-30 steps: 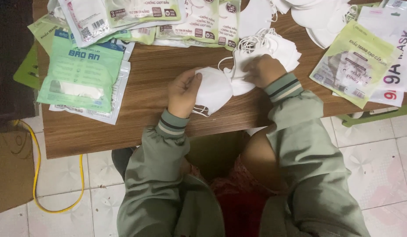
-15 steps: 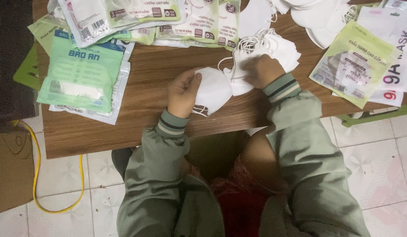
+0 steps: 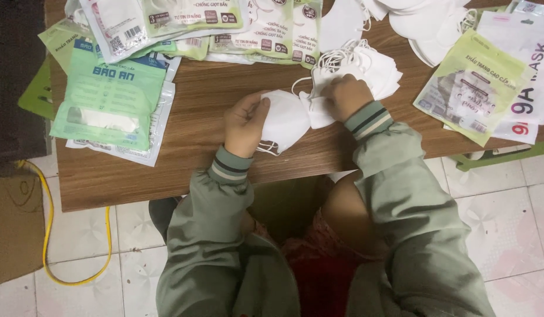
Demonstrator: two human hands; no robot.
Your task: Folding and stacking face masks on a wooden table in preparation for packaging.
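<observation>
white folded mask (image 3: 286, 117) lengthwise toward left hand (image 3: 244, 124)

The person wears a sage-green jacket of smooth, slightly creased fabric, with long sleeves covering both arms down to the wrists. Each sleeve ends in a ribbed knit cuff, grey-green with darker stripes running around it; beyond the cuffs the left hand (image 3: 244, 122) and the right hand (image 3: 347, 97) are bare, without gloves, rings or a watch. Below the desk edge, between the two sleeves, a red patterned garment covers the lap, and the jacket's front panels hang open to either side of it.
</observation>
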